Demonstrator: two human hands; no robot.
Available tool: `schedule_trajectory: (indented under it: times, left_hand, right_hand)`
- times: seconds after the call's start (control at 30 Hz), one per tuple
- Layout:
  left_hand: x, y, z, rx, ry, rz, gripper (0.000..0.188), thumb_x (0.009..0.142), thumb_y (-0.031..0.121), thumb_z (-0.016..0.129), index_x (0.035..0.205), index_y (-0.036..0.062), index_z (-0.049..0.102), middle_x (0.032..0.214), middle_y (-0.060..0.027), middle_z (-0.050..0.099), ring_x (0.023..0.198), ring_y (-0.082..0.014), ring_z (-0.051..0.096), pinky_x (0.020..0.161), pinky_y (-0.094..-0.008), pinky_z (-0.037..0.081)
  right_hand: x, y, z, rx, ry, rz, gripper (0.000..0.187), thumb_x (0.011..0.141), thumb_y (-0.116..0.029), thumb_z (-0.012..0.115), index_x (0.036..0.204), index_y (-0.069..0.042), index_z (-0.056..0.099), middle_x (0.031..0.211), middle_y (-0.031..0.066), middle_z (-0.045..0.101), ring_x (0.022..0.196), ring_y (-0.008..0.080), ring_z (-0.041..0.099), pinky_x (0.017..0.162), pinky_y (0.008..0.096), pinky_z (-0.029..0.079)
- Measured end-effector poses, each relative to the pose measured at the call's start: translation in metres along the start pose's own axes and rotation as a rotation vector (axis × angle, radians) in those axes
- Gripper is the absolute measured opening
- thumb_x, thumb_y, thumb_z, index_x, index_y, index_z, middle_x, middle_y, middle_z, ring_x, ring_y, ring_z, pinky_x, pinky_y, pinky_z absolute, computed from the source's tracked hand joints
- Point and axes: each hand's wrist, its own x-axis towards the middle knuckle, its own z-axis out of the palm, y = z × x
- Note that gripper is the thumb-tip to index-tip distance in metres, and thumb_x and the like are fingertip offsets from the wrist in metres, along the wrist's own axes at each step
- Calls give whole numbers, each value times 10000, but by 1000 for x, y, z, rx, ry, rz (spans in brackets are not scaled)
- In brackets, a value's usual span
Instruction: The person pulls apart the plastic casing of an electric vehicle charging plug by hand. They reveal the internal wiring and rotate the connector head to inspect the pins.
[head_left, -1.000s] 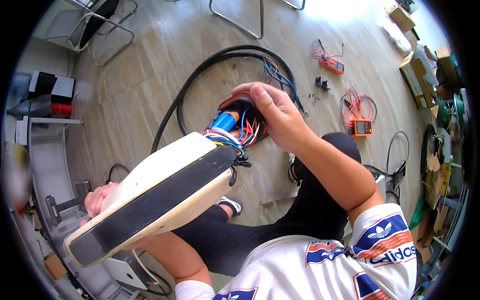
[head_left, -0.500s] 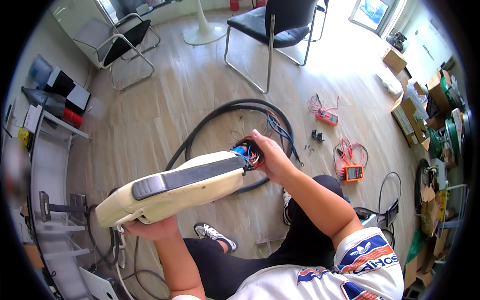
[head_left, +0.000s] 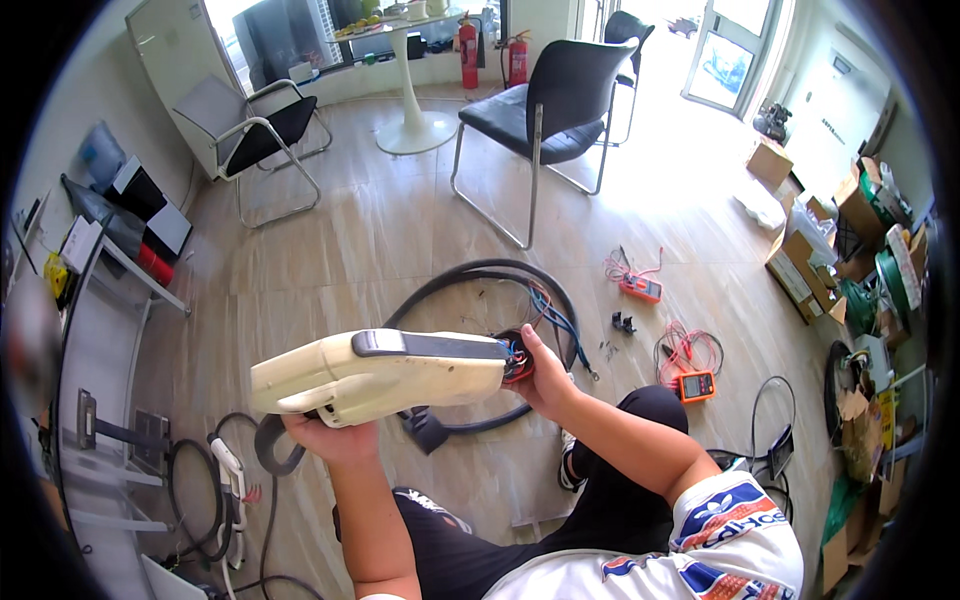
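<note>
A large cream charging gun [head_left: 400,378] with a dark grey strip along its top is held up in front of me, roughly level. My left hand [head_left: 338,438] grips its underside near the left end, fingers partly hidden by the shell. At the right end, blue, red and white wires [head_left: 517,358] come out of the opening. My right hand [head_left: 545,378] is closed around this wired end, its thumb on top. A dark curved band [head_left: 275,447] shows beneath the gun's left end. Below the gun is a black cap-like piece [head_left: 426,430].
A thick black cable [head_left: 500,266] with bare wire ends loops on the floor. Two orange multimeters [head_left: 696,386] with leads and a small black part [head_left: 623,322] lie at the right. A white charging plug [head_left: 228,465] lies left. Chairs [head_left: 545,125] stand ahead; cardboard boxes [head_left: 800,270] line the right.
The view has tilted up, showing more of the far room. The charging gun has turned from sloping to nearly level, still in both hands. The black cap-like piece has come into view.
</note>
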Motion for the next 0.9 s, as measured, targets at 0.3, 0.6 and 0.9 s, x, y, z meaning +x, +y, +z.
schedule_trajectory:
  times: [0.3,0.6,0.9]
  left_hand:
    - [5,-17,0,25,-31,-24,515,975,450,398,1277,90,610,1279,-85,650,1193,-293,617,1028,-483,485]
    - [-18,-3,-42,75,-91,-112,598,929,528,462,1366,138,584,1376,-85,610,1268,-311,573,1090,-557,415]
    - [-26,-6,-15,149,-50,-138,520,886,421,485,1275,84,562,1228,-106,619,1202,-296,576,1092,-524,401]
  right_hand:
    - [15,1,-14,123,119,106,485,1001,-559,515,1154,-113,628,1057,45,706,945,168,675,849,356,547]
    - [12,14,-24,-34,108,34,556,1029,-540,455,1215,-34,593,1070,77,706,916,162,703,826,392,592]
    - [4,11,-38,8,92,54,564,1007,-555,493,1169,-29,618,1087,74,706,961,164,697,883,357,566]
